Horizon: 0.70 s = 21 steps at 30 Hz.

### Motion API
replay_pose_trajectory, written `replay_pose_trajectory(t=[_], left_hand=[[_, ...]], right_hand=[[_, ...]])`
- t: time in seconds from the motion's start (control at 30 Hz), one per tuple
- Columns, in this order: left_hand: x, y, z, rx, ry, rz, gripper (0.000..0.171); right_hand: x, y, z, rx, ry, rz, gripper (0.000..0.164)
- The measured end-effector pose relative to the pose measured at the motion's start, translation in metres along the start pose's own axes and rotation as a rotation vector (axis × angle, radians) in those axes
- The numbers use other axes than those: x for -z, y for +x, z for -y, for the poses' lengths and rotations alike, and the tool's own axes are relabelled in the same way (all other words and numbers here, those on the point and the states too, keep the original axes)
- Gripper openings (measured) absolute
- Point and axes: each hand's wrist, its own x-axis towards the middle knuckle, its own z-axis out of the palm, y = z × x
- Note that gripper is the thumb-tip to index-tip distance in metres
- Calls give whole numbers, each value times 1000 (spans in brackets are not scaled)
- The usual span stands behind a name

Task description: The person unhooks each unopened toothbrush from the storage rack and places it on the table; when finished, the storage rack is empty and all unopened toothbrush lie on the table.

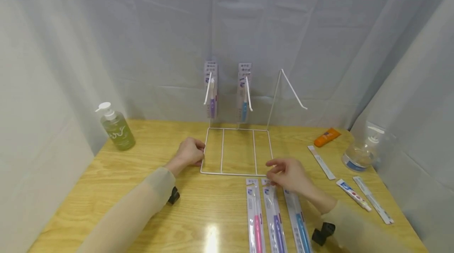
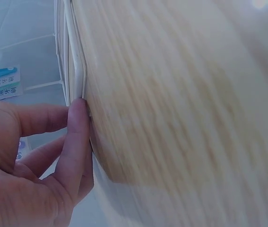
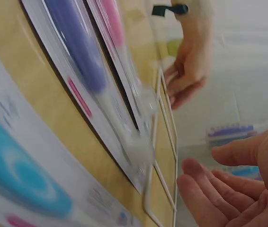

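A white wire display rack (image 1: 230, 174) stands on the wooden table, its hooks rising at the back. My left hand (image 1: 190, 151) pinches the left side wire of its base between thumb and fingers, as the left wrist view shows with the wire (image 2: 78, 80) at the fingertips. By the base's right front corner, my right hand (image 1: 289, 174) has its fingers loosely bent, with a gap between thumb and fingers and nothing held. Below it lie packaged toothbrushes: pink (image 1: 257, 225), purple (image 1: 278, 225) and blue (image 1: 300, 225).
A packaged purple toothbrush (image 1: 212, 107) and blue toothbrush (image 1: 244, 109) hang on the rack's left and middle hooks. A green pump bottle (image 1: 120, 133) stands left. At right are an orange tube (image 1: 326, 137), a clear pump bottle (image 1: 359, 156), a toothpaste tube (image 1: 352, 194) and two slim packets (image 1: 320, 162).
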Motion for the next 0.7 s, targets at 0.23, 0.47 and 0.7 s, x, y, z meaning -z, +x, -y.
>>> replay_pose_trajectory(t=[0.23, 0.47, 0.7], left_hand=[[0, -1, 0, -33, 49, -5, 57], [-5, -6, -35, -198, 97, -112, 42], [-12, 11, -107, -460, -168, -265, 36]], right_hand=[[23, 33, -15, 99, -151, -93, 33], [26, 65, -42, 17, -220, -108, 39], [27, 84, -58, -47, -198, -95, 44]])
